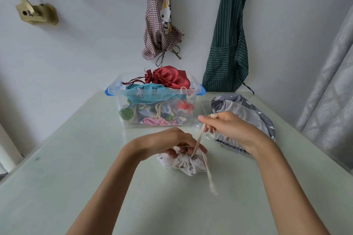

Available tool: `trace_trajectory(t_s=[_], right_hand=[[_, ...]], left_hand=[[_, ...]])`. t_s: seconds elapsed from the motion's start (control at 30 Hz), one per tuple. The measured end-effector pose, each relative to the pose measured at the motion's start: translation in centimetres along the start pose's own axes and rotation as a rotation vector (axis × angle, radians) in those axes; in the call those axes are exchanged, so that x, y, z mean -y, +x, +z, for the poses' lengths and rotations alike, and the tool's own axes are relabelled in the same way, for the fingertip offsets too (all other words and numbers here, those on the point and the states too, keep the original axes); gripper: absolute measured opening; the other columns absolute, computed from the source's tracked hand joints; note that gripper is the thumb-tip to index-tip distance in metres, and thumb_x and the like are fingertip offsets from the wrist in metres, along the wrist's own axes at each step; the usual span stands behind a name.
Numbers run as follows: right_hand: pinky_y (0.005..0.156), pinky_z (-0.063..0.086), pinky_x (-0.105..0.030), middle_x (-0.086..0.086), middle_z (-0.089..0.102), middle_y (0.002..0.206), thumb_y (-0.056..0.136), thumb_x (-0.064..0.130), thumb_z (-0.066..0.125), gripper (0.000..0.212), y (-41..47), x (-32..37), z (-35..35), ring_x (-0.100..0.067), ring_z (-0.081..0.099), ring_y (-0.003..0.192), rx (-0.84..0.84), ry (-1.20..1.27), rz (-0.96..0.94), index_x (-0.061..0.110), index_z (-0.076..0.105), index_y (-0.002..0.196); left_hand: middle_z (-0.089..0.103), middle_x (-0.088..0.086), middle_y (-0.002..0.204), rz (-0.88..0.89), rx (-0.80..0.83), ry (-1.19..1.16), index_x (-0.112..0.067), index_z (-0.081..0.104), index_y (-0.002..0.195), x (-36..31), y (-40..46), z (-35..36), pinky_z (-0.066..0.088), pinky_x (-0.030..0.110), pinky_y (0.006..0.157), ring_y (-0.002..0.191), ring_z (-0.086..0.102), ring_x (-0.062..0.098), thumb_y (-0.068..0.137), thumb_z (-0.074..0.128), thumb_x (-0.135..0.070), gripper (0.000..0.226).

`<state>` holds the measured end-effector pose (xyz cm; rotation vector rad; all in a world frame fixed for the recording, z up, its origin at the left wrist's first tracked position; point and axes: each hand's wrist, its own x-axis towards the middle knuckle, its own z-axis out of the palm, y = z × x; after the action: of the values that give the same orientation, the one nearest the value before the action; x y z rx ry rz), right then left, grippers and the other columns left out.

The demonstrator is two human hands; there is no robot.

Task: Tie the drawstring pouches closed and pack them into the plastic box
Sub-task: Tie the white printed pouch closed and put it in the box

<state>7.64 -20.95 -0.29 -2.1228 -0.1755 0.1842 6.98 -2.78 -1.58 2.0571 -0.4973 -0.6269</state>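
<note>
With the left hand (172, 144) gripping the gathered neck of the white pouch (183, 164) on the near table (57, 187) and the right hand (227, 127) pinching its cord (198, 139), pull steadily away (neck pinned), before packing the far box (156, 99).

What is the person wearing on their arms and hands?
Nothing that shows. Both forearms are bare up to the picture's edge, with no sleeves, watch or bracelet. The left hand and right hand wear no gloves; I can't make out any ring.
</note>
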Motion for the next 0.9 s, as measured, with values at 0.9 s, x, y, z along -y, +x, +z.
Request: trace_trajectory(t_s=[0.9], right_hand=[[0.083, 0.055, -0.038, 0.013, 0.074, 0.076, 0.075, 0.034, 0.077, 0.009, -0.7, -0.1, 0.4, -0.002, 0.069, 0.077, -0.139, -0.203, -0.28, 0.029, 0.078, 0.082]], left_hand=[[0.066, -0.001, 0.066, 0.049, -0.185, -0.481, -0.014, 0.074, 0.073, 1.5, -0.4, -1.6, 0.055, 0.016, 0.068, 0.063, 0.062, 0.003, 0.081, 0.063, -0.034, 0.025]])
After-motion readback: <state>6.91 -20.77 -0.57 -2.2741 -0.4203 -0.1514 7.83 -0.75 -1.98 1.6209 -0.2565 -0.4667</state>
